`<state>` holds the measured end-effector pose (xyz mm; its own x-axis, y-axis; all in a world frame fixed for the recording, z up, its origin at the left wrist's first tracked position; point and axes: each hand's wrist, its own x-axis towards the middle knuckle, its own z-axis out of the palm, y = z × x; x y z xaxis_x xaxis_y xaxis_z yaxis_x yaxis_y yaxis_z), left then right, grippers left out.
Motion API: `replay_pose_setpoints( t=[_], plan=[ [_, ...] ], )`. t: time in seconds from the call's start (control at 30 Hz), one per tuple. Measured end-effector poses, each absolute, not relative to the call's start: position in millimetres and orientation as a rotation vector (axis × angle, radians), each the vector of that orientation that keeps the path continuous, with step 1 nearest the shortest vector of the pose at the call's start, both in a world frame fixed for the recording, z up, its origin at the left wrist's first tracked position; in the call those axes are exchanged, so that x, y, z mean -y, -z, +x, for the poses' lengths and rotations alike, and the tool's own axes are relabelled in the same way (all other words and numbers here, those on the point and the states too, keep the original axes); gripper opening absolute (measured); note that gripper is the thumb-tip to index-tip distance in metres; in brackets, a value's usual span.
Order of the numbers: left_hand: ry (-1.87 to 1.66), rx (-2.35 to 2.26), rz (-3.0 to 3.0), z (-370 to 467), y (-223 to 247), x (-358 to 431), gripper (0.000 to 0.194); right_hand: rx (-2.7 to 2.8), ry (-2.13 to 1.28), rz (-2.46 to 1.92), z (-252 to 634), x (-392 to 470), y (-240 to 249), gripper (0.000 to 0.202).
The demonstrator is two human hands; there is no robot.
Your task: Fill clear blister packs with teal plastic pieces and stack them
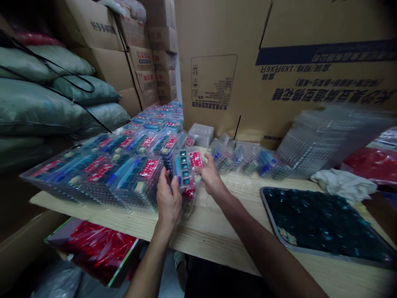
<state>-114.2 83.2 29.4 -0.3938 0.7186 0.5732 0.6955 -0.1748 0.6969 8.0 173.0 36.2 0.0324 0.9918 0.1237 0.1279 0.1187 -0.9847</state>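
Observation:
A filled clear plastic tray [185,167] is held up between my two hands. It carries a row of dark teal pieces, a red-and-white patterned packet and a blue strip. My left hand [168,196] grips its lower left side, with the fingers partly behind it. On its right side, my right hand [211,176] pinches the edge, thumb over the red packet. Just left of the tray stand tall stacks of similar filled trays [136,174]. Below the held tray, red items in clear plastic [190,193] show in part.
Right on the wooden table [214,234] lies a metal-rimmed tray [281,238] of dark teal pieces. Behind it are a white cloth [344,184] and stacked clear empty trays [305,140]. A large carton [223,37] closes off the back. Below left sits a box of red packets [96,246].

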Motion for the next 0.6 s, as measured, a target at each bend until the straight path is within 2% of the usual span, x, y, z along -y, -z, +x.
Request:
replay_pose_setpoints(
  t=[0.1,0.17,0.23,0.4,0.6],
  plan=[
    [-1.248,-2.185,2.121,-113,-27,-77,0.041,1.292,-0.965,-1.32,5,-210,-53,0.07],
    [-0.918,-2.206,2.308,-112,-20,-67,0.032,1.304,-0.93,-1.395,0,-229,-53,0.066],
    [-0.731,-2.219,2.376,-112,-11,-57,0.023,1.294,-0.932,-1.488,-7,-243,-45,0.067],
    [-0.767,-2.305,2.425,-115,5,-35,0.022,1.26,-0.94,-1.594,-15,-260,-22,0.065],
    [-0.646,-2.412,2.378,-111,7,-15,0.027,1.27,-0.933,-1.714,-18,-258,-12,0.039]
  ],
)
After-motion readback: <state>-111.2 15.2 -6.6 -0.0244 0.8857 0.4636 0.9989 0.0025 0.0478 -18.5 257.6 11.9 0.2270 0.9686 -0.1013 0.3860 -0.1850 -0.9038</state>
